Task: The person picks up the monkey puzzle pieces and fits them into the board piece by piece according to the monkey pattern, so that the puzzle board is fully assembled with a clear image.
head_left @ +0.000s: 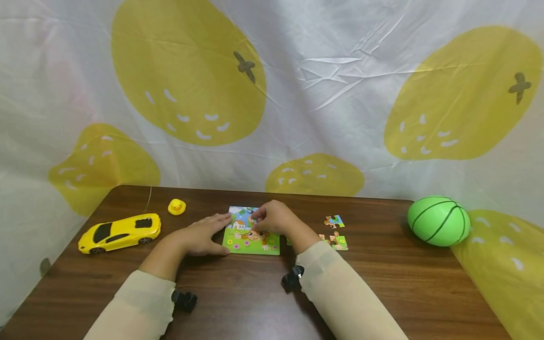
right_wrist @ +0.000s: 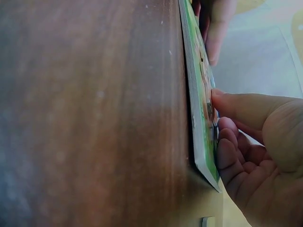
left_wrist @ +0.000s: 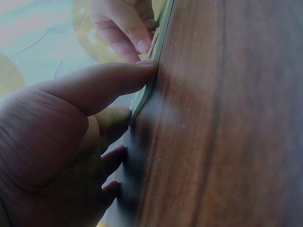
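A jigsaw puzzle board (head_left: 246, 248) with a monkey, a little house and flowers on it lies flat on the table. My left hand (head_left: 199, 238) spreads along its left side, the thumb near the lower corner and the fingers by the upper one; in the left wrist view the thumb (left_wrist: 128, 78) touches the board's edge. Over the board's upper right part, my right hand (head_left: 272, 219) pinches a puzzle piece, mostly hidden by the fingers. Seen from the right wrist, the thumb (right_wrist: 241, 106) meets the board's surface, with the other fingers curled beside it.
Loose puzzle pieces (head_left: 338, 242) lie right of the board, partly behind the right forearm, with joined pieces (head_left: 334, 221) above them. A yellow toy car (head_left: 121, 233) and rubber duck (head_left: 176, 207) stand at left. A green ball (head_left: 439, 221) sits at the table's right edge.
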Demonstrator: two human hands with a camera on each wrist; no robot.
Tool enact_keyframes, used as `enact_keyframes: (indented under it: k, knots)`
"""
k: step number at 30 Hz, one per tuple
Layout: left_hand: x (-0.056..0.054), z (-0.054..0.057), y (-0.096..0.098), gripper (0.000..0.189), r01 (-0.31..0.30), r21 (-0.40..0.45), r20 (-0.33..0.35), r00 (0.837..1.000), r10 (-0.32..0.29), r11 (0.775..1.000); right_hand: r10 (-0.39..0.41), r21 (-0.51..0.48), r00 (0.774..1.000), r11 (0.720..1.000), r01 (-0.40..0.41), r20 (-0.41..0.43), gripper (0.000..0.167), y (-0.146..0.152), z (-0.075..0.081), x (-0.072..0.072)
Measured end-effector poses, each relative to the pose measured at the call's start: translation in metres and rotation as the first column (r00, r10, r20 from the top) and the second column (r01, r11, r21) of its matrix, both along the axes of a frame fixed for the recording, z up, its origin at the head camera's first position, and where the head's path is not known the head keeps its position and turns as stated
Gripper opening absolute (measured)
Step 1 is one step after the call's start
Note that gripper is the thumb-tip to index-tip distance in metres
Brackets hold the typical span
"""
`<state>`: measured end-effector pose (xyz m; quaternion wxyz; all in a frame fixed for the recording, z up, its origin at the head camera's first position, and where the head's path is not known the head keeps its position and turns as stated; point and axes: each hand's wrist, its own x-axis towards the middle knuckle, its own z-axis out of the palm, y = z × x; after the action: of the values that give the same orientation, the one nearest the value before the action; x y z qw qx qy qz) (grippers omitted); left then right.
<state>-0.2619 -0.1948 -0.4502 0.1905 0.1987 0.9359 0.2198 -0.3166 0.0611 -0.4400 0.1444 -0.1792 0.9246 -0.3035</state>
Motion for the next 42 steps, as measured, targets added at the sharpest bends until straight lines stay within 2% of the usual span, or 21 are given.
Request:
enact_keyframes:
  k: [13, 16, 19, 23, 26, 32, 35, 42]
  knots:
    - [-0.001, -0.001, 0.000, 0.099, -0.003, 0.002, 0.003, 1.000, 0.003, 1.000, -0.006, 0.015, 1.000, 1.000, 0.005, 0.030, 0.024, -0.001, 0.003, 0.001]
    - [-0.001, -0.001, 0.000, 0.099, -0.001, 0.001, 0.004, 1.000, 0.001, 1.000, 0.012, -0.003, 1.000, 1.000, -0.012, 0.018, 0.025, 0.002, 0.003, 0.001]
    - [0.000, 0.000, 0.000, 0.099, 0.000, 0.000, 0.004, 1.000, 0.000, 1.000, 0.015, -0.067, 1.000, 0.998, -0.014, 0.020, 0.027, 0.009, 0.002, -0.001]
    - [0.002, 0.002, 0.002, 0.099, 0.002, -0.008, 0.000, 1.000, -0.002, 1.000, -0.021, -0.212, 0.999, 0.977, 0.029, 0.038, 0.032, 0.024, 0.003, -0.004]
    - [0.003, 0.002, 0.003, 0.098, 0.007, -0.014, -0.007, 1.000, -0.008, 1.000, -0.045, -0.267, 0.998, 0.962, 0.052, 0.032, 0.035, 0.039, 0.010, -0.003]
    - [0.005, 0.005, 0.003, 0.099, 0.017, -0.007, -0.010, 1.000, -0.018, 1.000, -0.073, -0.289, 0.997, 0.955, 0.073, 0.013, 0.042, 0.072, 0.023, 0.002]
    - [0.005, 0.005, 0.003, 0.099, 0.013, -0.006, -0.009, 1.000, -0.014, 1.000, -0.084, -0.306, 0.996, 0.949, 0.080, -0.001, 0.045, 0.089, 0.024, 0.005]
    - [0.005, 0.003, 0.002, 0.099, 0.014, -0.004, -0.013, 1.000, -0.014, 1.000, -0.129, -0.338, 0.991, 0.932, 0.131, 0.029, 0.047, 0.133, 0.024, 0.008]
